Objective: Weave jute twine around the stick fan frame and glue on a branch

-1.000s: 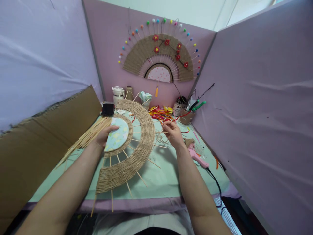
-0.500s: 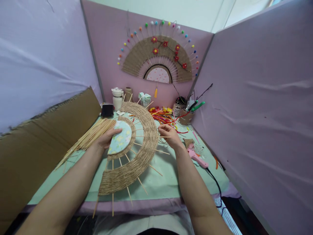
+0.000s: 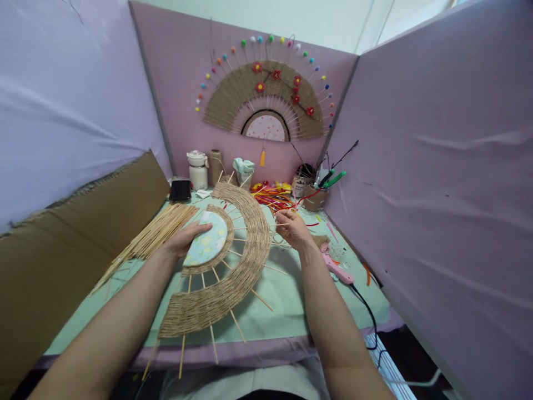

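Observation:
My left hand (image 3: 187,238) grips a half-round woven fan (image 3: 257,233) by its straight side, the thumb lying on the pale blue floral half-circle (image 3: 208,243). Two bands of brown twine curve around that centre, and thin wooden sticks (image 3: 237,325) radiate through them past the outer edge. The fan is held tilted above the table. At its right edge my right hand (image 3: 292,229) is closed in a pinch beside one stick tip. What sits between those fingertips is too small to make out. A loose loop of thin twine (image 3: 280,240) shows just below.
A pile of wooden sticks (image 3: 154,230) lies left, beside a cardboard panel (image 3: 83,222). A pink glue gun (image 3: 338,270) with a cord lies right. Behind are a white jar (image 3: 197,171), a twine spool (image 3: 216,165), colourful pipe cleaners (image 3: 272,197) and a finished fan (image 3: 233,100) on the wall.
The woven fan has turned slightly, its lower end swinging left and down. My right hand has shifted a little right, away from the fan's edge, still pinched. My left hand keeps its hold.

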